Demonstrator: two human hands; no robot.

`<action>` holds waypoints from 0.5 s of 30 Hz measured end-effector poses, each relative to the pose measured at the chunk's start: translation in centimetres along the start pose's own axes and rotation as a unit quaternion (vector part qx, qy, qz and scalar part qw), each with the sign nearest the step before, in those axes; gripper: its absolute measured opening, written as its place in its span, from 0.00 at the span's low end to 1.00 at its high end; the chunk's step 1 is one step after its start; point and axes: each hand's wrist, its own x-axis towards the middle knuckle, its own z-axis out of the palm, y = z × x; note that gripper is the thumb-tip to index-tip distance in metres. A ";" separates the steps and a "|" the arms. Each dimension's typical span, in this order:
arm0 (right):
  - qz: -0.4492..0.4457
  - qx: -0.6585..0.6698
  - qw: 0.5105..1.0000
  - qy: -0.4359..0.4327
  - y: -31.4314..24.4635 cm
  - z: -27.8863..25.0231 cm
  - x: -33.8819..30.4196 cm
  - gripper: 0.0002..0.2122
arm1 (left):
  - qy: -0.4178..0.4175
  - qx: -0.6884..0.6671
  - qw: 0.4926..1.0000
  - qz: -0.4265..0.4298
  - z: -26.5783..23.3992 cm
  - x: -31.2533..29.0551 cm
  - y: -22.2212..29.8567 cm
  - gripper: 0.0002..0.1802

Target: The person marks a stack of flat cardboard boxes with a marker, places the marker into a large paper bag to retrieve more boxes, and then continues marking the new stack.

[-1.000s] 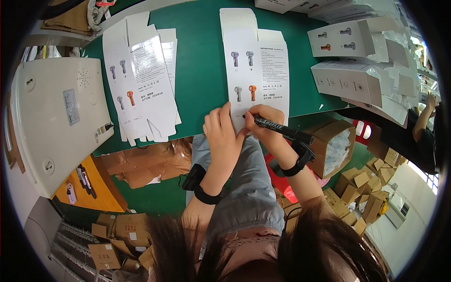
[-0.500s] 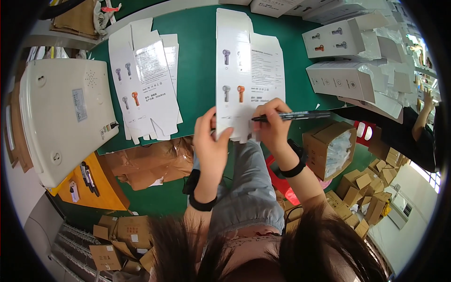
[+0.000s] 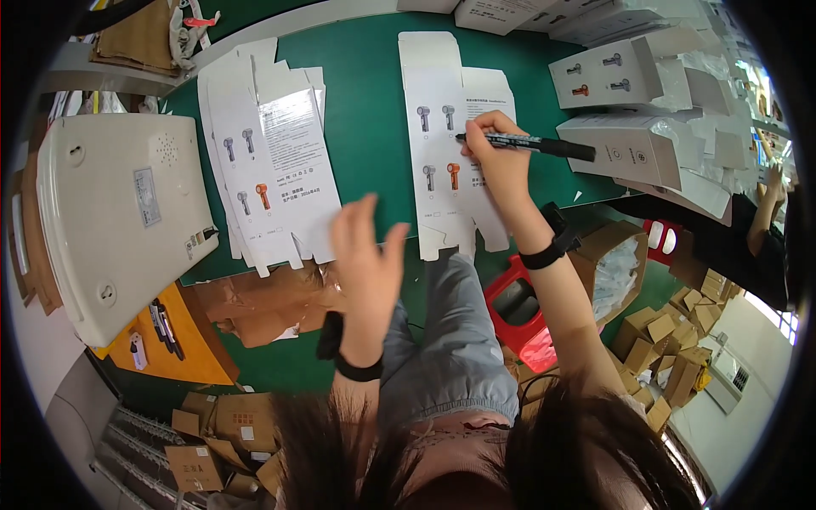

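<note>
My right hand point(image 3: 497, 157) is closed round a black marker pen point(image 3: 535, 144), its tip at the printed pictures on a flat, unfolded white carton point(image 3: 435, 200). The carton lies on the green table, printed with small handheld fans in purple, grey and orange and with text. My left hand point(image 3: 367, 259) is open with its fingers spread, slightly blurred, holding nothing. It hovers close to the lower right corner of a stack of similar flat cartons point(image 3: 293, 161), and I cannot tell whether it touches them.
A cream-coloured machine casing point(image 3: 127, 212) stands at the left, above an orange surface with several pens point(image 3: 161, 327). Assembled white boxes point(image 3: 608, 72) line the right of the green table point(image 3: 365, 93). A red stool point(image 3: 514, 302) and an open brown box point(image 3: 599, 268) stand below; another person's arm point(image 3: 769, 204) shows far right.
My left hand has let go of the carton and moved left, opening. My right hand has carried the marker up the carton. The left stack's top carton now sits further right and nearer.
</note>
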 end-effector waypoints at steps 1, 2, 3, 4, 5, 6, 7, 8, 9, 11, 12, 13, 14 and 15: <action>0.002 -0.013 1.000 -0.004 0.2 0.3 0.4 0.05 | -0.044 -0.022 0.999 -0.001 1.4 -0.2 0.2 0.28; 0.004 -0.025 1.000 -0.008 0.3 0.4 0.7 0.05 | -0.043 -0.023 0.999 -0.003 2.3 -0.4 0.4 0.28; 0.005 -0.027 1.000 -0.010 0.4 0.5 0.7 0.05 | -0.049 0.017 0.998 0.031 3.0 -0.7 0.6 0.30; -0.015 -0.041 0.999 -0.011 0.4 0.6 0.7 0.05 | -0.055 0.056 0.995 0.064 3.4 -0.9 0.7 0.32; -0.036 -0.056 0.998 -0.011 0.5 0.7 0.7 0.05 | -0.056 0.055 0.995 0.062 3.6 -1.0 0.7 0.32; -0.056 -0.070 0.996 -0.012 0.5 0.7 0.7 0.06 | -0.052 0.061 0.995 0.063 3.8 -1.1 0.6 0.33; -0.055 -0.070 0.996 -0.014 0.5 0.7 0.7 0.06 | -0.047 0.068 0.994 0.065 3.9 -1.1 0.6 0.34; -0.058 -0.082 0.995 -0.011 0.5 0.7 0.7 0.06 | -0.044 0.074 0.994 0.067 4.0 -1.1 0.6 0.34; -0.061 -0.093 0.994 -0.008 0.4 0.7 0.7 0.06 | -0.045 0.074 0.994 0.066 4.1 -1.1 0.5 0.34; -0.063 -0.104 0.993 -0.005 0.5 0.8 0.6 0.06 | -0.049 0.066 0.995 0.063 4.2 -1.1 0.3 0.35; -0.066 -0.100 0.993 0.000 0.5 0.8 0.6 0.06 | -0.051 0.062 0.995 0.061 4.2 -1.0 0.3 0.36; -0.069 -0.095 0.993 0.004 0.6 0.9 0.6 0.06 | -0.051 0.062 0.995 0.061 4.3 -1.1 0.3 0.36; -0.073 -0.090 0.993 0.009 0.6 0.9 0.6 0.06 | -0.048 0.060 0.995 0.061 4.3 -1.1 0.3 0.36; -0.072 -0.090 0.993 0.009 0.6 0.9 0.6 0.06 | -0.045 0.058 0.995 0.062 4.3 -1.1 0.3 0.36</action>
